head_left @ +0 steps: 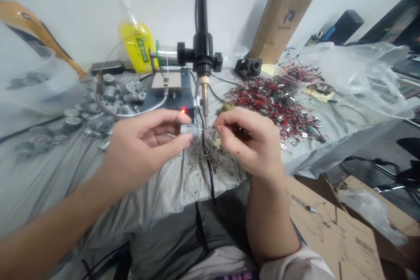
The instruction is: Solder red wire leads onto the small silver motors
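My left hand (147, 138) is closed on a small silver motor (190, 131), held sideways between thumb and fingers. Its right end points at my right hand (251, 138), which pinches thin wires (210, 128) against that end. A reddish wire shows between the two hands; the rest of the wiring is hidden by the fingers. Right above the wires is the tip of a soldering iron (205, 100), fixed pointing down in a black clamp (203, 54). Whether the tip touches the wires I cannot tell. Behind stands a dark blue solder feeder box (187, 92) with a lit red light.
Several silver motors (110, 92) lie at the left, near a clear plastic tub (62, 68). A heap of red and black wires (275, 100) covers the right side. Behind are a yellow bottle (136, 43) and a paper bag (285, 17). A black cable (209, 170) crosses the table's front.
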